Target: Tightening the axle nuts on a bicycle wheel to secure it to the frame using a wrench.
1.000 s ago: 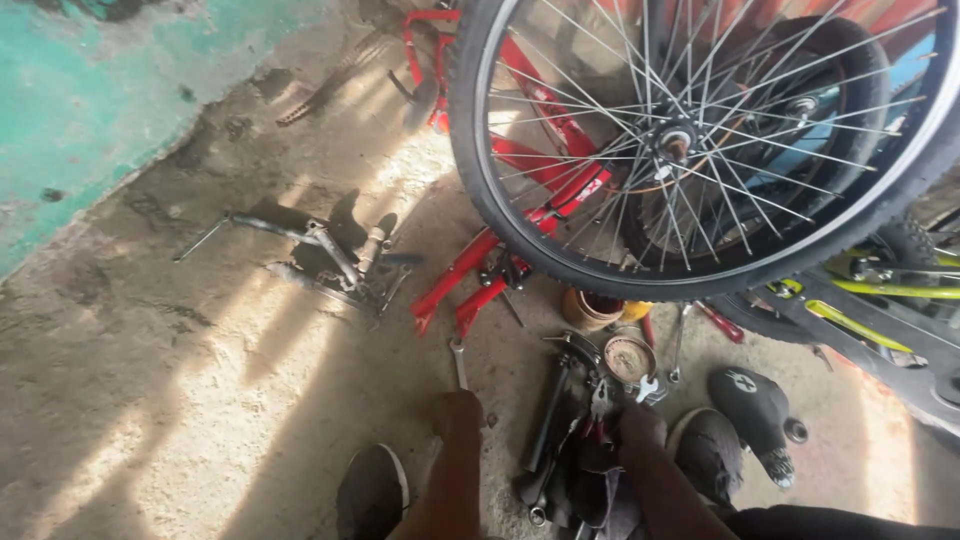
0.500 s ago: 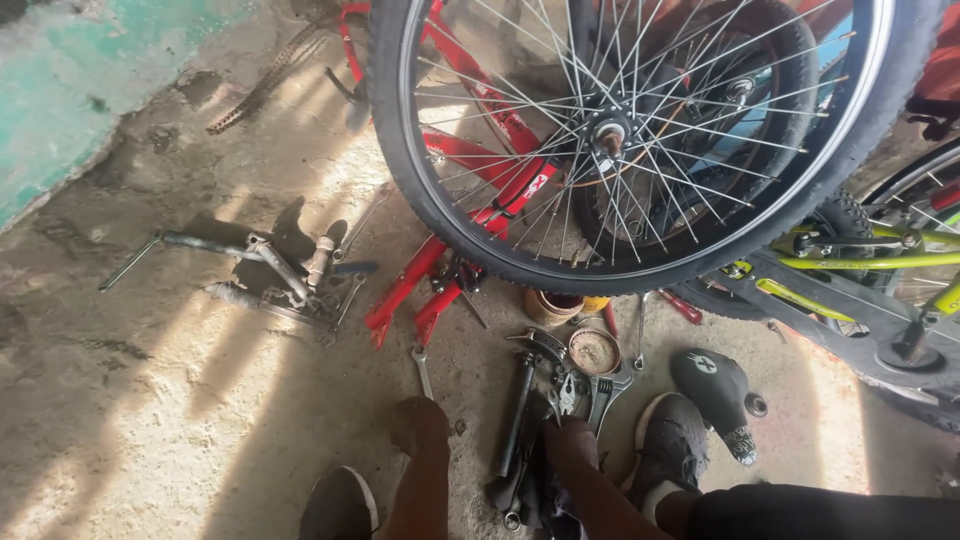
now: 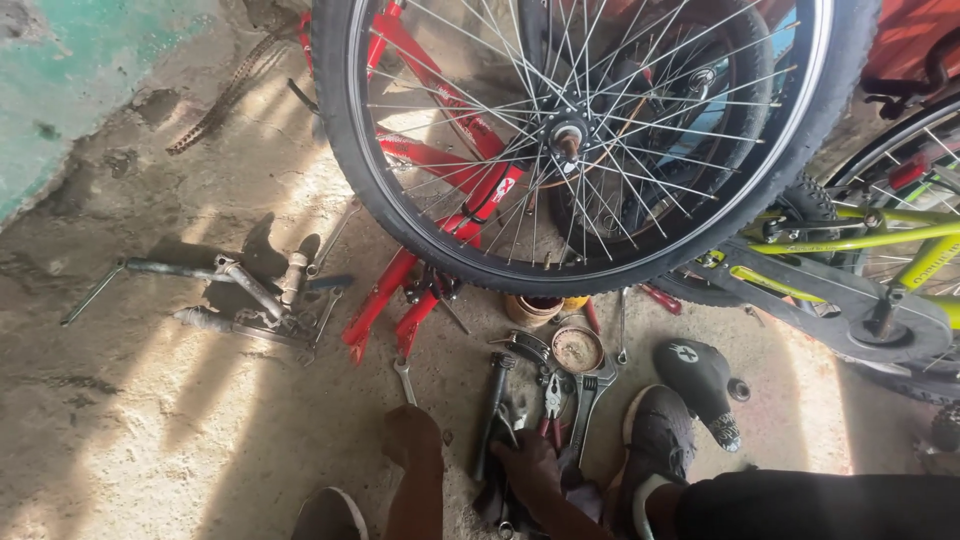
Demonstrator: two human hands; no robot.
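Down on the concrete floor point(image 3: 150, 440), beneath a large spoked bicycle wheel point(image 3: 590, 140), a heap of tools was spread. One hand point(image 3: 530, 468) was seen reaching into this heap from the bottom edge, its fingers curled down among the tools; whether anything was actually gripped could not be told, and which hand it was could not be told either. Just above it lay red-handled pliers point(image 3: 552, 400), with a long dark wrench point(image 3: 492, 410) beside them on the left. A round rusty tin point(image 3: 577, 349) sat near the wheel's rim. A black bicycle saddle point(image 3: 697, 375) lay to the right, close to a dark shoe point(image 3: 655, 440). A red bicycle frame point(image 3: 440, 190) was seen behind the wheel.
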